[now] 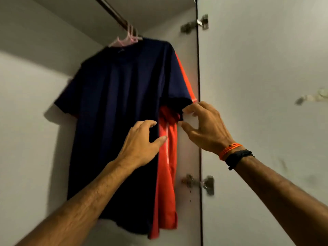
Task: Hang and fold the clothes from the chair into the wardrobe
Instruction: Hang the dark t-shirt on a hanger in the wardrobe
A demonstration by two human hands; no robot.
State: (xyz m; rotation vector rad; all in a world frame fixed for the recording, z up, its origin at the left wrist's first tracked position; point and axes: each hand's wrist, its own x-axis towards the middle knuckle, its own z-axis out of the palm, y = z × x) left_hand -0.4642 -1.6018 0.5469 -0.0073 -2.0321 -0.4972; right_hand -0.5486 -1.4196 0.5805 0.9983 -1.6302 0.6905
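Viewed from below, inside a wardrobe [32, 107] with pale grey panels. Dark rail [113, 13] running under the top panel toward the back corner. Pink hangers [126, 39] hooked on the rail, bunched together. Navy T-shirt [117, 107] with orange-red side panels hung from one of these hangers, close to the right side wall, hem free and hanging slightly askew. Wardrobe door [266, 86] swung open at right, carried on two metal hinges: upper hinge [195, 24], lower hinge [200, 183]. Scuffs and a patch of chipped finish noted on the door's inner face. Left hand [140, 148] raised to the shirt front at the seam between navy and orange-red, fingers loosely curved and spread, tips at the cloth, nothing gripped. Right hand [204, 126] held at the edge of the right sleeve, fingers relaxed and parted, upper fingertips touching the sleeve hem; firm grasp not evident. Orange band [229, 150] and black band [239, 157] worn at the right wrist.
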